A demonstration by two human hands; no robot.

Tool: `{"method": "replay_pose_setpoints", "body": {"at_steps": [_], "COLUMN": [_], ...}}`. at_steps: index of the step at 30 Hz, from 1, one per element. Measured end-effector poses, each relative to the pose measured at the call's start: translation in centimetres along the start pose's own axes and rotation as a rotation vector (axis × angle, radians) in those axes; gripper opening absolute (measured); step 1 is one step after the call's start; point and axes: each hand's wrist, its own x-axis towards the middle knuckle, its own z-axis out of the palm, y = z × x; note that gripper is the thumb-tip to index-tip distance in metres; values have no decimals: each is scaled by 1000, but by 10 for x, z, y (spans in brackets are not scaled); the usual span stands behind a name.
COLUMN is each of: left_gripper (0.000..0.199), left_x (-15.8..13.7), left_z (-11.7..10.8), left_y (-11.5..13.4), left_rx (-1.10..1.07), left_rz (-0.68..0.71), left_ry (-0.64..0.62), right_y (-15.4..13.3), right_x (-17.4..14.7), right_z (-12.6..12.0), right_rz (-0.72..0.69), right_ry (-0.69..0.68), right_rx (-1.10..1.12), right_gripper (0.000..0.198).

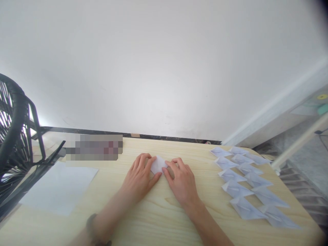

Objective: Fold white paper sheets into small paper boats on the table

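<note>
A small folded piece of white paper [158, 164] lies on the wooden table [159, 218], between my two hands. My left hand [140, 173] holds its left side, thumb and index finger at the edges. On the other side, my right hand [181, 177] grips the paper's right corner and lower edge with index finger and thumb. The fingertips partly cover its corners. A dark bracelet circles my left wrist.
Several folded white paper shapes [241, 208] stand in rows along the table's right side. A stack of flat white paper [60, 188] lies at the left, near a black woven chair [15, 112]. Behind the table rises a white wall [153, 68].
</note>
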Motion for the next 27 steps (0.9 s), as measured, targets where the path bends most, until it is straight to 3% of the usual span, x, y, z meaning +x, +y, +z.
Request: {"method": "replay_pose_setpoints", "body": {"at_steps": [10, 27], "left_gripper": [30, 36], "left_x": [-1, 3], "left_z": [-1, -8], "left_y": [3, -15], "left_rx": [92, -130], "left_rz": [-89, 145], "left_ry": [47, -80], "right_y": [-1, 2], "right_x": [0, -1], "right_z": [1, -1], "right_rz": [45, 38], "right_ry": [-11, -44], "right_rx": [-24, 56], "right_gripper": [20, 17]}}
